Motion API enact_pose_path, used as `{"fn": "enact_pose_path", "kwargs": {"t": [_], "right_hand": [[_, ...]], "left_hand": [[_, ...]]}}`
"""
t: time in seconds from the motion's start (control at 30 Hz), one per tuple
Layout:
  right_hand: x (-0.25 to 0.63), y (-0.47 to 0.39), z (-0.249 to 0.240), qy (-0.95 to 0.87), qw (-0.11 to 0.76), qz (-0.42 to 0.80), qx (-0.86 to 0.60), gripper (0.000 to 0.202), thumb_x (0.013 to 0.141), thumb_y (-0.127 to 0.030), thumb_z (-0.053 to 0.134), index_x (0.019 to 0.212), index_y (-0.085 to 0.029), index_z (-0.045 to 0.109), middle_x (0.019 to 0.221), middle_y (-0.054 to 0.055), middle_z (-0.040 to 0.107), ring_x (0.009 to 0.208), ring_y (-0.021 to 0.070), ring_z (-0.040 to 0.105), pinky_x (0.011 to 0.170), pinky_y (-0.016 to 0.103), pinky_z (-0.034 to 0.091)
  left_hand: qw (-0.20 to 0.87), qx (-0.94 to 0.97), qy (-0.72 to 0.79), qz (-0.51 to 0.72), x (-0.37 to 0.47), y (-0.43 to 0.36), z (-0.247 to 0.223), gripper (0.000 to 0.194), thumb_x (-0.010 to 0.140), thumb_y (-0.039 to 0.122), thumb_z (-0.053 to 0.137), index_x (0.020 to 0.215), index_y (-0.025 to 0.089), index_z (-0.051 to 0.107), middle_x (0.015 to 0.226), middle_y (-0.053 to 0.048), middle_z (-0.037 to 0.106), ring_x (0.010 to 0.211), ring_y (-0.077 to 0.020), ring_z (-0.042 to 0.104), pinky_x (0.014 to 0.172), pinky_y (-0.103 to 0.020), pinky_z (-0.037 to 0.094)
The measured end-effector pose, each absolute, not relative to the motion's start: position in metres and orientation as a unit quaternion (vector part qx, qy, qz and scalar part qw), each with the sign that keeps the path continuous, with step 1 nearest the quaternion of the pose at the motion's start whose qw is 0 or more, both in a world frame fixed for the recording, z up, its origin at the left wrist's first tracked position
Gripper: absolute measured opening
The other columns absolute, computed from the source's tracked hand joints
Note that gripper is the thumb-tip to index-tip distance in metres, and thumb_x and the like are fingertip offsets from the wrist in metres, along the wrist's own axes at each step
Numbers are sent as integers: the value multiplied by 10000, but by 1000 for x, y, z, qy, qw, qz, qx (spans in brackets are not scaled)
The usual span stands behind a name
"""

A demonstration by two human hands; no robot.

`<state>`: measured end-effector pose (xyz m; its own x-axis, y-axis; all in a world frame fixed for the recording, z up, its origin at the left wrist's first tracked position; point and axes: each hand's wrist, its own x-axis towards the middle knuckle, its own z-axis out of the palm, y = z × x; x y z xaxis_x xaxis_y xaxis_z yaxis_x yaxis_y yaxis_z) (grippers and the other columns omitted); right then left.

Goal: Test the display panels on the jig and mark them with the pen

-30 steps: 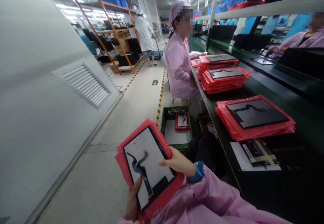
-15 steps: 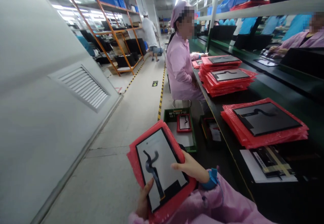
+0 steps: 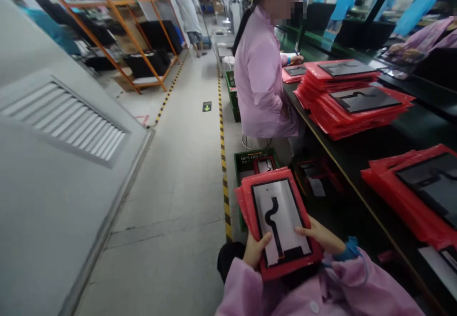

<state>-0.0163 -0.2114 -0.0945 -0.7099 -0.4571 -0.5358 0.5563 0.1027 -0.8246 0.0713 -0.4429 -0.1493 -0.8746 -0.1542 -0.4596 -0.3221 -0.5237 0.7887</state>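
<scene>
Between my two hands is a stack of red bubble-wrap sheets (image 3: 246,197) with a display panel (image 3: 285,211) on top. The panel has a grey back, a black border and a curved black ribbon cable. My left hand (image 3: 256,250) grips the lower left edge, its thumb on the panel. At the right edge my right hand (image 3: 321,234) holds on, thumb also resting on the panel; a blue wrist strap (image 3: 348,249) circles that wrist. The fingers beneath the stack are hidden. Just beyond the stack stands a green crate (image 3: 238,163) with another panel in it.
Stacks of panels on red bubble wrap (image 3: 330,111) lie on the dark workbench (image 3: 342,156) to the right, with another stack (image 3: 387,178) nearer. A co-worker in pink (image 3: 262,78) sits ahead at the bench. An aisle floor (image 3: 171,178) and a vented wall (image 3: 71,116) are at left.
My view has turned and dipped. The held stack now appears further right and more upright, with my left hand at its lower left edge. The co-worker and bench stacks look nearer.
</scene>
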Motion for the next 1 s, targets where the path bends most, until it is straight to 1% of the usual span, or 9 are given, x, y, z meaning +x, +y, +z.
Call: {"fn": "enact_pose_path", "kwargs": {"t": [0.13, 0.27, 0.37, 0.43, 0.53, 0.67, 0.77, 0.87, 1.0], "right_hand": [[-48, -218, -106, 688, 321, -648, 56, 895, 685, -523, 861, 1445, -206, 510, 1464, 143, 556, 1364, 380, 517, 1174, 559, 401], [-76, -223, -118, 719, 285, -633, 34, 897, 706, -544, 836, 1463, -196, 506, 1471, 141, 546, 1397, 381, 477, 1194, 565, 366], [-97, -225, -144, 714, 277, -642, 42, 925, 673, -533, 861, 1452, -176, 512, 1482, 145, 532, 1401, 371, 468, 1195, 546, 366], [-111, -227, -173, 708, 274, -649, 46, 936, 647, -520, 878, 1435, -163, 520, 1471, 148, 541, 1390, 364, 479, 1187, 534, 379], [-130, -229, -230, 697, 273, -660, 55, 903, 626, -476, 895, 1394, -154, 546, 1405, 144, 597, 1324, 347, 541, 1147, 524, 425], [-141, -227, -313, 677, 273, -679, 73, 812, 583, -408, 914, 1296, -163, 612, 1265, 112, 686, 1159, 306, 646, 1068, 478, 500], [-138, -222, -364, 664, 278, -687, 98, 766, 565, -373, 909, 1253, -177, 634, 1157, 87, 729, 1017, 284, 697, 961, 452, 559], [-134, -217, -399, 662, 285, -683, 122, 695, 580, -309, 880, 1221, -174, 650, 1087, 73, 746, 963, 272, 705, 902, 424, 577], [-131, -215, -430, 664, 300, -670, 139, 584, 636, -202, 831, 1192, -163, 658, 1078, 66, 743, 995, 237, 692, 940, 394, 558]], "left_hand": [[103, -217, 509, 827, 24, -462, -167, 959, 549, 569, 932, 1333, 149, 576, 1278, -203, 681, 1238, -364, 623, 1113, -494, 451], [148, -192, 509, 826, -16, -474, -187, 952, 563, 548, 933, 1357, 180, 558, 1275, -174, 678, 1243, -350, 619, 1107, -478, 453], [165, -190, 499, 829, -43, -476, -214, 962, 574, 533, 932, 1381, 201, 528, 1313, -170, 655, 1259, -346, 607, 1093, -475, 465], [172, -192, 491, 832, -60, -476, -240, 984, 559, 519, 943, 1388, 211, 512, 1326, -165, 647, 1257, -344, 608, 1086, -475, 471], [186, -190, 478, 837, -84, -477, -292, 1012, 513, 495, 965, 1374, 214, 513, 1300, -160, 665, 1204, -343, 642, 1058, -482, 495], [218, -180, 465, 839, -105, -475, -367, 983, 487, 455, 980, 1333, 206, 546, 1213, -154, 712, 1108, -343, 692, 1008, -499, 532], [241, -173, 456, 839, -112, -469, -416, 936, 498, 405, 984, 1311, 199, 567, 1145, -144, 739, 1063, -336, 713, 1001, -510, 541], [255, -174, 448, 839, -111, -463, -453, 901, 490, 372, 990, 1275, 182, 590, 1091, -144, 754, 1029, -342, 727, 995, -525, 547], [255, -194, 436, 841, -103, -461, -488, 874, 484, 345, 995, 1247, 189, 598, 1091, -140, 756, 1061, -350, 721, 1000, -522, 551]]}}
